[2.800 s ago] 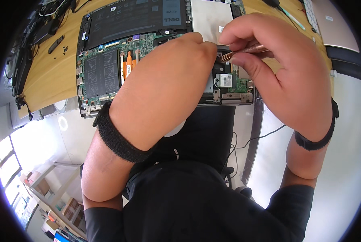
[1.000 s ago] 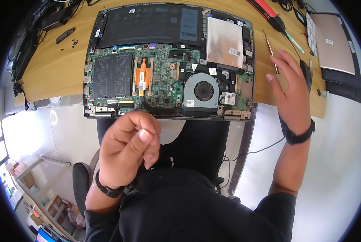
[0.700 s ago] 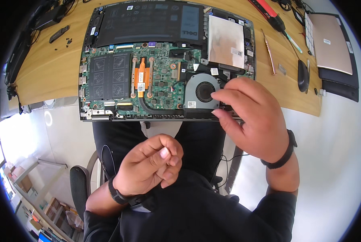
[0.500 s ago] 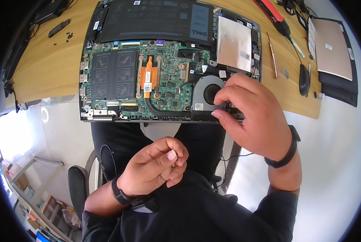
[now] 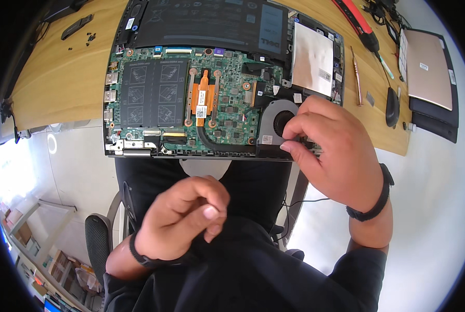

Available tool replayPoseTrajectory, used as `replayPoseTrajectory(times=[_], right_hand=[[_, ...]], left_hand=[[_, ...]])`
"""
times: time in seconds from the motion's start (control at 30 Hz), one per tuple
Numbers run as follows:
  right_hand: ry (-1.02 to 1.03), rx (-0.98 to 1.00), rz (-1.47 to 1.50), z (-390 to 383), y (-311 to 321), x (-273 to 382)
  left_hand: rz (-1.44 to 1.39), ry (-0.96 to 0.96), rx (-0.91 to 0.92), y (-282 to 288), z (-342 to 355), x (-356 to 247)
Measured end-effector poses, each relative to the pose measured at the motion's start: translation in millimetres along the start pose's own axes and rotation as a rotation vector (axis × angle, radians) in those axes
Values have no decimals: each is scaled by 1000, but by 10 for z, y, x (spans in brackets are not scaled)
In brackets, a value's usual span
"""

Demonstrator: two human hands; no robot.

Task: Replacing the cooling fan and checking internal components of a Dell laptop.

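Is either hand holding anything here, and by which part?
Right hand grips the cooling fan at its lower right edge. Left hand is pinched shut; any contents cannot be told.

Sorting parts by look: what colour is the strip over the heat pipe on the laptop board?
Orange, on the strip at mid-board, left of the fan; head view.

Bare circuit board, copper, foil and wood grain.
Matt green board of the opened laptop point(image 5: 222, 93) with a dull orange copper heat pipe point(image 5: 203, 99) and matt black plastic fan point(image 5: 280, 122); crinkled, shiny silver foil on the drive point(image 5: 312, 58); smooth matt black battery point(image 5: 206, 23); warm, satin wooden desk point(image 5: 61, 78); brushed metal screwdriver point(image 5: 358, 83); glossy black mouse point(image 5: 392, 106).
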State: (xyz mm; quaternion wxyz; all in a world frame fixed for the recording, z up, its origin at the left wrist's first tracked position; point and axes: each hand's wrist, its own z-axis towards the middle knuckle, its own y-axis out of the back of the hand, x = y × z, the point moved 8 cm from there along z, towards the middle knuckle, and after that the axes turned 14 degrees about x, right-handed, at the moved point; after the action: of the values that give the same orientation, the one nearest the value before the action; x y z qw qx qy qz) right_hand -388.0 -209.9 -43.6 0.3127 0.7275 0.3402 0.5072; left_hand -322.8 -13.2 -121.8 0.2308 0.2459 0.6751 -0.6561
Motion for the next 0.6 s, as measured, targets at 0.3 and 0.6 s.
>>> replayPoseTrajectory(times=[0.3,0.6], right_hand=[[-7,2,-12,11,10,21],[-48,46,-33,56,-1,22]], left_hand=[[613,-416,-364,632,-355,-1169],[808,-456,-456,1116,-316,-1610]])
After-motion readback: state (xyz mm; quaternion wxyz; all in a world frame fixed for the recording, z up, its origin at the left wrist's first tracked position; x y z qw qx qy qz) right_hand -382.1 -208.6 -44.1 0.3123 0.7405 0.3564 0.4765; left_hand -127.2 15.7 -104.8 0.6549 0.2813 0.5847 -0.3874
